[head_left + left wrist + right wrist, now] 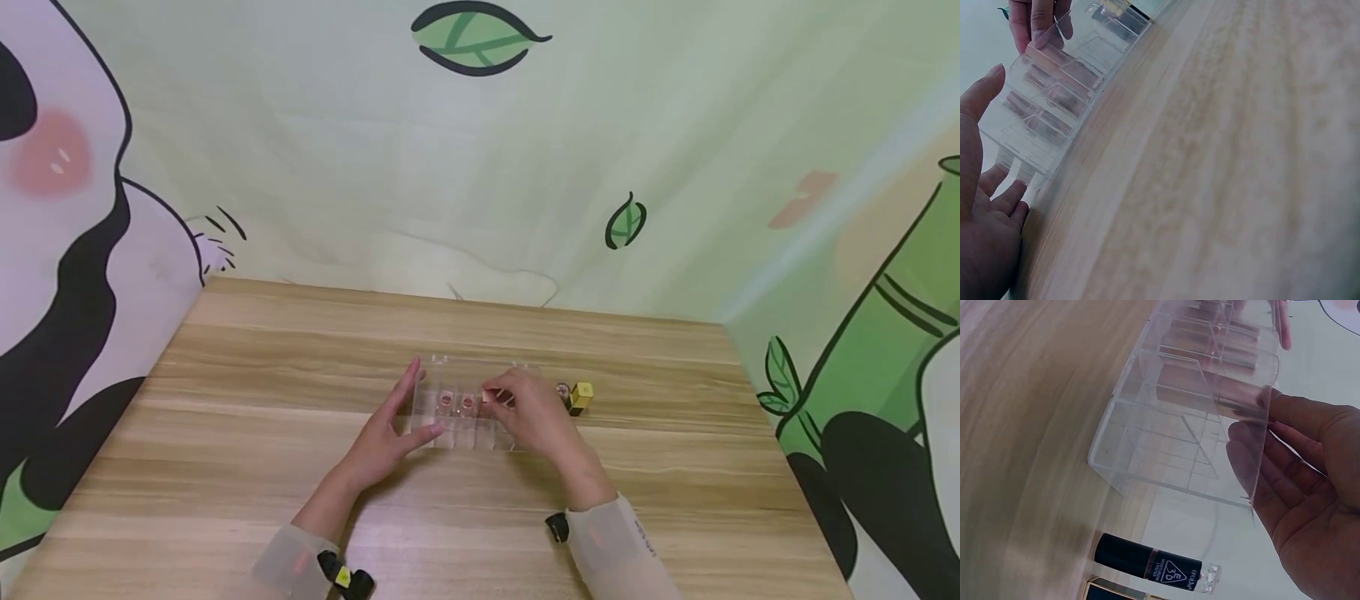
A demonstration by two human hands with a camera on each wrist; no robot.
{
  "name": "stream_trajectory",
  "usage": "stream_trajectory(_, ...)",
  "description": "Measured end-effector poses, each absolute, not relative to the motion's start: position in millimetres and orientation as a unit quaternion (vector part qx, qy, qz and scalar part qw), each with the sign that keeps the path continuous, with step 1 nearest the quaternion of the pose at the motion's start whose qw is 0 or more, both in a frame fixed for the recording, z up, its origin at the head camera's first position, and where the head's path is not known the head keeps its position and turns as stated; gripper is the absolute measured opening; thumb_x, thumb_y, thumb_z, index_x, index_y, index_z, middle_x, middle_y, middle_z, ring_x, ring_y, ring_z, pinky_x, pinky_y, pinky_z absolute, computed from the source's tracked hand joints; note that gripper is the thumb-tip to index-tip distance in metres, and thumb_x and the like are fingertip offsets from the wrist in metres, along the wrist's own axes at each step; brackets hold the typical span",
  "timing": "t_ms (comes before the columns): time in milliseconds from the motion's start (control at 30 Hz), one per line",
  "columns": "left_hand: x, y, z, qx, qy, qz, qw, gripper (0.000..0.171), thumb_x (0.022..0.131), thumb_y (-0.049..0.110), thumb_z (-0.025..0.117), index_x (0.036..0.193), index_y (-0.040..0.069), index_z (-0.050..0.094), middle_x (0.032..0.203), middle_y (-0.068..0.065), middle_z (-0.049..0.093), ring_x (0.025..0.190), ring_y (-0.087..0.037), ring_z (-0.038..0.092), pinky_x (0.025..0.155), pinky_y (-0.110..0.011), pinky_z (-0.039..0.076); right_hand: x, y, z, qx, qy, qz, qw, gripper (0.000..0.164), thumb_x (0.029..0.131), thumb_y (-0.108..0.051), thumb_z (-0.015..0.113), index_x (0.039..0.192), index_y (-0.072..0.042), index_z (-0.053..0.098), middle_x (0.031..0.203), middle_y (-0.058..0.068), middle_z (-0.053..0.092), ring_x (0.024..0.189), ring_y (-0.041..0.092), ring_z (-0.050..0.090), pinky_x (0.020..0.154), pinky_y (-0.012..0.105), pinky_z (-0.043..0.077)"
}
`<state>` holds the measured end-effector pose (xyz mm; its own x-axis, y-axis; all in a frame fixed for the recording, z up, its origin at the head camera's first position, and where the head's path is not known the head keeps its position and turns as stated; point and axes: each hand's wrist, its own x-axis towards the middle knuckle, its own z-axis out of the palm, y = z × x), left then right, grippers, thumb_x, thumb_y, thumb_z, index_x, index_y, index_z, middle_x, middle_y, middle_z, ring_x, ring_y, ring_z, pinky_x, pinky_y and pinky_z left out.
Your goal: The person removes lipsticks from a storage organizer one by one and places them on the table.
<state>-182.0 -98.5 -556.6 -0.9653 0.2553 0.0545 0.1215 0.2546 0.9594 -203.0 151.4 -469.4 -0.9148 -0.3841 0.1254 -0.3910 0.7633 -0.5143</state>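
Right hand (538, 414) pinched pinkish tube (1210, 390) in clear organizer (1105, 440) — tube end partly hidden by this hand. Left hand (378, 446), fingers apart, touched organizer's left end. Two tubes (446, 403) sat in neighbouring compartments (463, 435); outside, at right, black lipstick (1147, 562) and yellow-topped tube (581, 397).

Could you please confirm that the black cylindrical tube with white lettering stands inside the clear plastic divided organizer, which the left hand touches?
Not quite: the black tube stands outside the organizer, on the wooden table, as the right wrist view shows; the rest is right.
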Motion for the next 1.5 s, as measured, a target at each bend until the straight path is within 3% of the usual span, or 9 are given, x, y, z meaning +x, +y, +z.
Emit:
stream_trajectory(167,-182,-98,-557,0.12,0.787,0.603,0.059,0.102,0.09,0.037,0.081,0.166,0.043,0.013,0.171,0.005,0.029,0.16,-0.031,0.023,0.126,-0.067,0.013,-201,154,-465,0.195,-0.939,0.282,0.001,0.018,0.096,-0.012,0.075,0.112,-0.007,0.079,0.104,0.004,0.075,0.095,0.019,0.072,0.084,0.035,0.061)
stream_trajectory(400,-183,-98,-558,0.119,0.787,0.603,0.055,0.101,0.09,0.037,0.082,0.162,0.054,0.013,0.171,0.005,0.03,0.159,-0.03,0.023,0.127,-0.066,0.013,-201,156,-457,0.201,-0.933,0.297,0.007,0.019,0.097,-0.012,0.073,0.114,-0.005,0.078,0.106,0.006,0.076,0.094,0.018,0.073,0.083,0.036,0.062)
stream_trajectory(667,-184,-98,-559,0.13,0.784,0.605,0.046,0.1,0.091,0.036,0.081,0.166,0.043,0.015,0.17,0.003,0.031,0.159,-0.031,0.024,0.126,-0.067,0.012,-198,156,-450,0.202,-0.932,0.299,0.019,0.02,0.097,-0.014,0.074,0.115,-0.007,0.078,0.108,0.004,0.075,0.096,0.017,0.073,0.084,0.034,0.062)
stream_trajectory(967,-184,-99,-561,0.127,0.789,0.6,0.048,0.097,0.091,0.036,0.08,0.16,0.056,0.014,0.171,0.004,0.031,0.159,-0.033,0.023,0.125,-0.07,0.012,-196,158,-440,0.203,-0.93,0.307,0.017,0.019,0.098,-0.016,0.073,0.115,-0.008,0.077,0.11,0.003,0.074,0.098,0.017,0.072,0.087,0.037,0.061)
stream_trajectory(1200,-186,-99,-561,0.131,0.782,0.607,0.045,0.1,0.091,0.036,0.081,0.165,0.044,0.015,0.171,0.003,0.03,0.159,-0.034,0.023,0.126,-0.068,0.012,-195,159,-428,0.204,-0.929,0.307,0.025,0.018,0.097,-0.014,0.074,0.114,-0.008,0.078,0.111,0.004,0.073,0.1,0.021,0.072,0.09,0.041,0.061)
stream_trajectory(1500,-185,-99,-562,0.132,0.78,0.609,0.046,0.1,0.091,0.031,0.081,0.166,0.042,0.016,0.171,0.005,0.03,0.159,-0.032,0.023,0.127,-0.067,0.011,-193,161,-419,0.211,-0.927,0.309,0.042,0.018,0.095,-0.013,0.076,0.113,-0.008,0.078,0.109,0.003,0.072,0.1,0.02,0.072,0.089,0.041,0.061)
